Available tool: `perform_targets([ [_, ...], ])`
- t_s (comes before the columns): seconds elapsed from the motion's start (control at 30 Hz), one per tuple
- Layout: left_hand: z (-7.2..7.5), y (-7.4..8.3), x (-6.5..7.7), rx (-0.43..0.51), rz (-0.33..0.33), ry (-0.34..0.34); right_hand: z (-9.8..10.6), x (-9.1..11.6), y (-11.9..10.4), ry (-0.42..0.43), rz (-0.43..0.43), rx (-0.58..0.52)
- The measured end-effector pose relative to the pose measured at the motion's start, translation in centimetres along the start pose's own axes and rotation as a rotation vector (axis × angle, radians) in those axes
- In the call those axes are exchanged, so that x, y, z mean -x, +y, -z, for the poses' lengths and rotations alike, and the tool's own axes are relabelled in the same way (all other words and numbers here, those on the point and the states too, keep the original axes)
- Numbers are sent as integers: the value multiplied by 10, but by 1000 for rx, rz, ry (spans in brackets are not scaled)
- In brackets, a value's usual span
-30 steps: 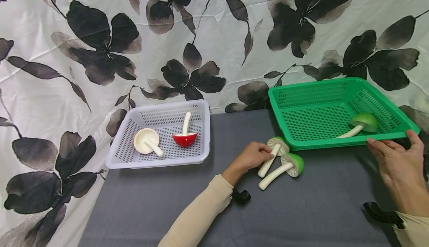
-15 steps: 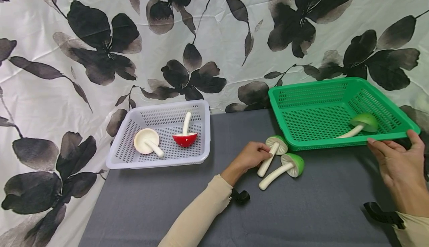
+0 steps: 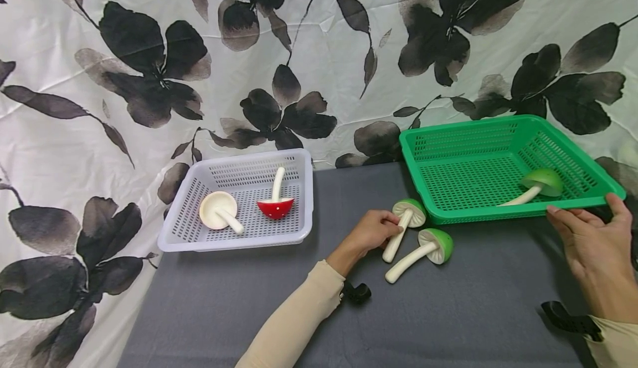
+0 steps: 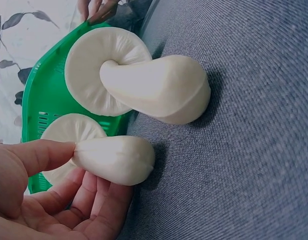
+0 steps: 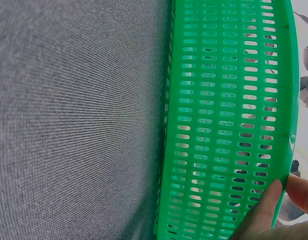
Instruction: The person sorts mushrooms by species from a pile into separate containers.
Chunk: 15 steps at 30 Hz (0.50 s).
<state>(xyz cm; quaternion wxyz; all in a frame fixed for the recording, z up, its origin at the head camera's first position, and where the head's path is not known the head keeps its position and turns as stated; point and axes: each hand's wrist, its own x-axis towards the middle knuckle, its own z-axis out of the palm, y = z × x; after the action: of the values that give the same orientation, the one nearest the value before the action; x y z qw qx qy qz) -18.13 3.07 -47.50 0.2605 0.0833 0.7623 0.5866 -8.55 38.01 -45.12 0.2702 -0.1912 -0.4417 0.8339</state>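
My left hand (image 3: 370, 234) pinches the white stem of a green-capped toy mushroom (image 3: 394, 246) between thumb and fingers; in the left wrist view the thumb lies along the stem (image 4: 116, 157). Just right of it, a second green-capped mushroom (image 3: 411, 260) lies on the grey cloth. At the far right my right hand (image 3: 595, 246) grips the near rim of a green basket (image 3: 478, 216), thumb and fingers on either side of the edge in the right wrist view. One green mushroom (image 3: 542, 183) lies inside that basket.
A white basket (image 3: 234, 246) stands at the left, holding two red-capped mushrooms, one cap-down with its spotted red cap (image 3: 275, 209) showing. Grey cloth (image 3: 448, 318) covers the table. Behind hangs a flower-print curtain (image 3: 349, 69). Black straps show at both wrists.
The held mushroom has shifted slightly left and up with my left hand, its cap drawing away from the second mushroom. My right hand keeps its grip on the basket rim.
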Motion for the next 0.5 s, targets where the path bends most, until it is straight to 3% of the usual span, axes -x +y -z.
perform_targets([
  [0.5,4,-2,-1,51,-23,14,0,0,1,6,-1,-1],
])
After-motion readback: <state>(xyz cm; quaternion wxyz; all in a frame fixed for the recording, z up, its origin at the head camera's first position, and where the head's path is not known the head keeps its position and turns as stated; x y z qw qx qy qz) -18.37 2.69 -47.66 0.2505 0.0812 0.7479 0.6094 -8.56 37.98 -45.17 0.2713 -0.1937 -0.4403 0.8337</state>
